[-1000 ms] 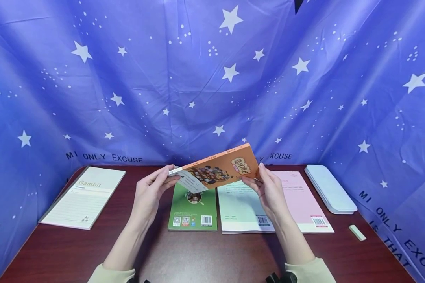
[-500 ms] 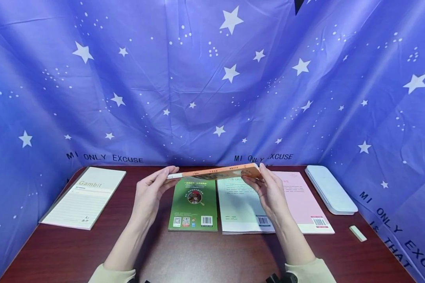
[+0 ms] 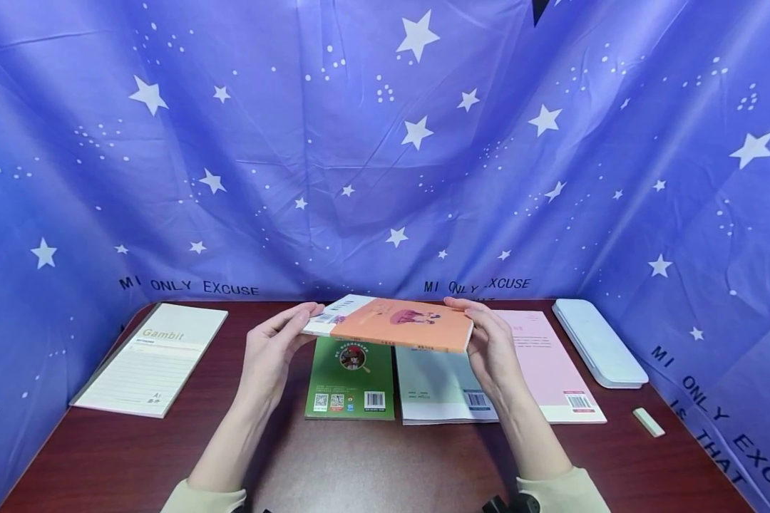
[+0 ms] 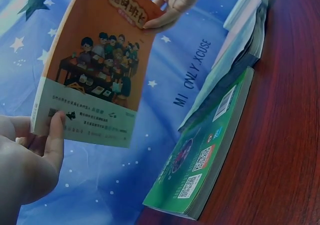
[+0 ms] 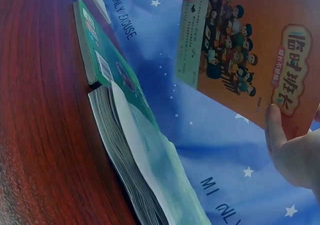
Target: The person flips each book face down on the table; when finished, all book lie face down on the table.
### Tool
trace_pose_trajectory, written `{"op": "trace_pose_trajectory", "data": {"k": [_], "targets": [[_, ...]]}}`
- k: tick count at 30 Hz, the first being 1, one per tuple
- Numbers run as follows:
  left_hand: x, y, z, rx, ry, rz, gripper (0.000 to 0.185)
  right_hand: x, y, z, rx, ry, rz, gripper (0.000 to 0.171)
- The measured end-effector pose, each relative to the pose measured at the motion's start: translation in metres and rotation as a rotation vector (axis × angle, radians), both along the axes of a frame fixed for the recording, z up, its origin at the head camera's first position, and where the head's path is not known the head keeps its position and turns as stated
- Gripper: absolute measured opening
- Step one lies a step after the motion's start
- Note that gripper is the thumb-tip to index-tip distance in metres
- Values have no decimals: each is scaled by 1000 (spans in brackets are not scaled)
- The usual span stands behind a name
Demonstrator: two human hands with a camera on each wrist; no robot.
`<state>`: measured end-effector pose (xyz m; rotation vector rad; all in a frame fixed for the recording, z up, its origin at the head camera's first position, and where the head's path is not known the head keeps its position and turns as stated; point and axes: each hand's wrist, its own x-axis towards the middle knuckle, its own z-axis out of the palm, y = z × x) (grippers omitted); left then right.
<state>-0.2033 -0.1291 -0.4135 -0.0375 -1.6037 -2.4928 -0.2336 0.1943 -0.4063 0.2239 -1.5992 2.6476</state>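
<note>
An orange paperback book (image 3: 398,320) with a white band is held level above the table between both hands. My left hand (image 3: 272,356) grips its white end, and my right hand (image 3: 490,349) grips the orange end. The upward face shows a small pink picture and a barcode on the white band. From below, the left wrist view shows the cover (image 4: 100,60) with children drawn around a desk, the left thumb on its white part. In the right wrist view, a right-hand finger (image 5: 275,125) lies against the same cover near the title.
Under the held book lie a green book (image 3: 349,388), a pale green book (image 3: 439,388) and a pink book (image 3: 552,356) on the dark wood table (image 3: 346,470). A Gambit notebook (image 3: 150,360) lies left. A white case (image 3: 599,342) and an eraser (image 3: 648,422) are at right.
The orange book has turned over between the hands, from its illustrated cover through its spine to the other face up. The right fingers have shifted on its edge; both forearms stay nearly in place.
</note>
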Motion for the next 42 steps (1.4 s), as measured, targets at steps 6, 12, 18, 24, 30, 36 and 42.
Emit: {"op": "trace_pose_trajectory", "data": {"k": [6,12,18,24,30,36,42], "targets": [[-1,-1,0,-4,-11,9,35,0,0,2,9,7,2,39],[-1,-2,0,-8,-20,15,35,2,-1,4,28,0,-11,52],[0,-1,0,-42,-28,10,38,2,-1,3,-8,-5,-22,64],[0,1,0,-52,-35,16,43,-1,-3,4,-29,-84,-47,69],[1,1,0,-63,-109,-5,47,-2,-4,4,-34,-94,-48,60],[0,1,0,-81,-160,-24,50,-3,-6,3,-22,-68,-57,52],[-1,1,-1,-102,-178,-46,56,-3,-5,-1,21,-81,-78,53]]}}
